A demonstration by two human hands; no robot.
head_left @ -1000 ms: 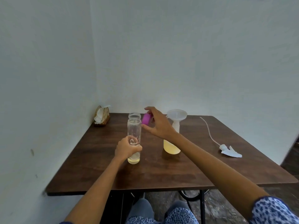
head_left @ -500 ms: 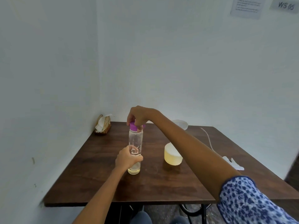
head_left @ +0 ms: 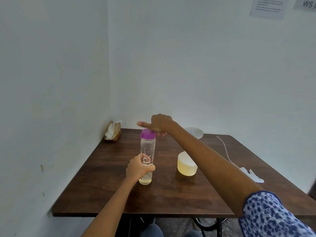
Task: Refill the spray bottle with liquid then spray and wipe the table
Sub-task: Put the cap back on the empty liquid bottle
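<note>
A clear bottle (head_left: 148, 152) with a little yellowish liquid at its bottom stands on the dark wooden table (head_left: 102, 194). My left hand (head_left: 138, 169) grips its lower part. A purple cap (head_left: 147, 133) sits on its neck. My right hand (head_left: 159, 124) hovers at the cap's upper right, curled fingers touching its right side and one finger stretched out to the left above it. The squat spray bottle body (head_left: 186, 165), holding yellow liquid, stands to the right. My right forearm hides its neck, and the white funnel (head_left: 195, 132) shows behind the arm.
The white spray head (head_left: 252, 175) lies near the right table edge, its thin tube (head_left: 225, 149) running back. A wicker napkin holder (head_left: 112, 132) with tissues stands in the far left corner by the walls. Paper notices (head_left: 266, 7) hang on the wall.
My right hand carried the purple cap from beside the funnel onto the clear bottle, then loosened its hold on it. The view tilted upward. The left hand kept its grip.
</note>
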